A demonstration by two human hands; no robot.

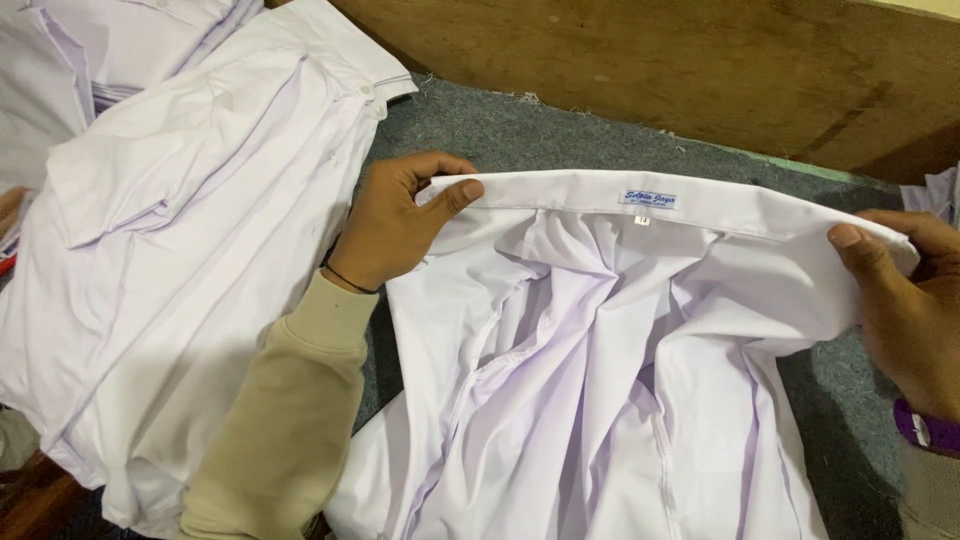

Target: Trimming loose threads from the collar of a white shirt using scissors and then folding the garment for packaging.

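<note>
A white shirt (600, 380) lies crumpled on a grey cloth-covered surface, its collar (640, 200) stretched straight across the middle with a small label on it. My left hand (395, 225) pinches the collar's left end, thumb on top. My right hand (905, 300) grips the collar's right end at the frame's right edge. A beige sleeve covers my left forearm, and a thin dark band circles the wrist. A purple band shows at my right wrist.
A pile of white shirts (180, 250) lies to the left, reaching the top left corner. The grey cloth surface (520, 130) runs back to a brown wooden board (650, 60). More white fabric (940, 190) shows at the right edge.
</note>
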